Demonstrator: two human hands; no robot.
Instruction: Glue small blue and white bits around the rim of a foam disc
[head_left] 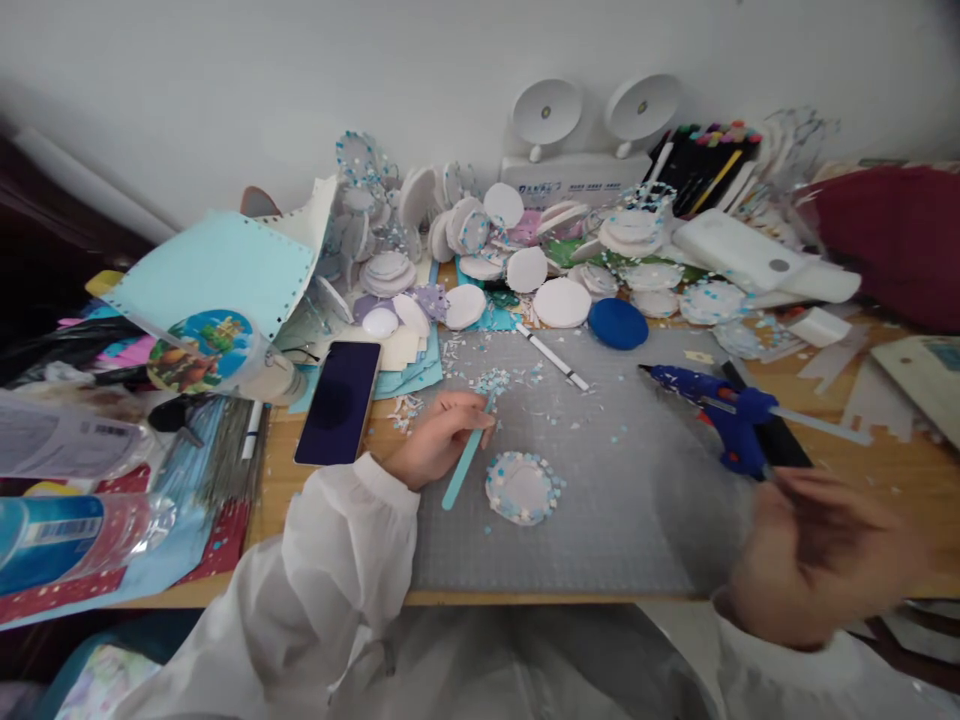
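Observation:
My left hand (pixel 444 436) is closed on a light blue stick (pixel 463 468), which slants down over the grey mat (pixel 607 500). Just right of the stick, a white disc (pixel 523 487) ringed with small blue and white pieces lies flat on the mat. My right hand (pixel 825 550) is at the lower right, smeared by motion; what it holds, if anything, cannot be made out. Beyond its fingers rests a blue glue gun (pixel 731 408) with a clear glue stick in its back end. Small blue and white pieces (pixel 495 380) are scattered by my left hand.
A phone (pixel 339 403) lies to the left, near a tilted cup (pixel 225 355). A white pen (pixel 552 357) and a dark blue disc (pixel 618 323) are near the mat's back edge. Many white discs (pixel 562 302) are piled behind, before a twin-headed lamp (pixel 577 178).

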